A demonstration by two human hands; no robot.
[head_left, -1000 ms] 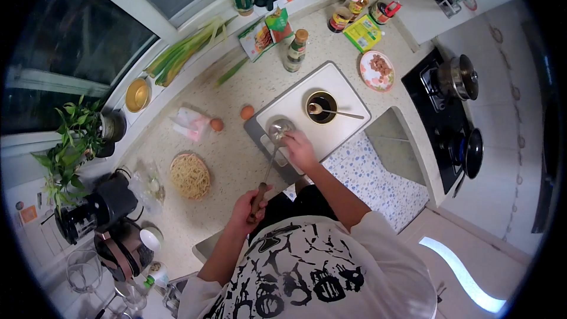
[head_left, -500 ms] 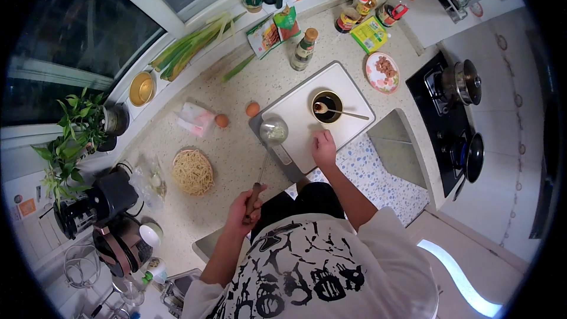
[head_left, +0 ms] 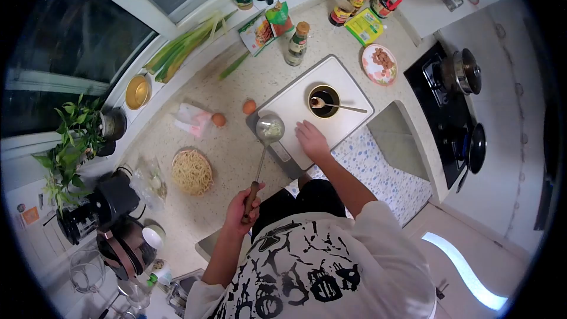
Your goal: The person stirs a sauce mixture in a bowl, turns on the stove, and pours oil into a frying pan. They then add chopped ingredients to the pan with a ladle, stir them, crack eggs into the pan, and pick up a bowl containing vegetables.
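Left hand (head_left: 248, 207): fingers closed round the ladle's (head_left: 270, 130) wooden handle, its bowl, holding pale bits, over the cutting board's (head_left: 348, 91) left edge. Right hand (head_left: 312, 140): fingers slightly spread, above the board near its lower edge. Bowl (head_left: 324, 101): 1 spoon (head_left: 342, 107) in dark liquid; bare board lies between bowl and ladle.

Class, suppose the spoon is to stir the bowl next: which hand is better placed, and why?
Probably the right hand: it looks empty and is close to the bowl and spoon, while the left hand grips the ladle.
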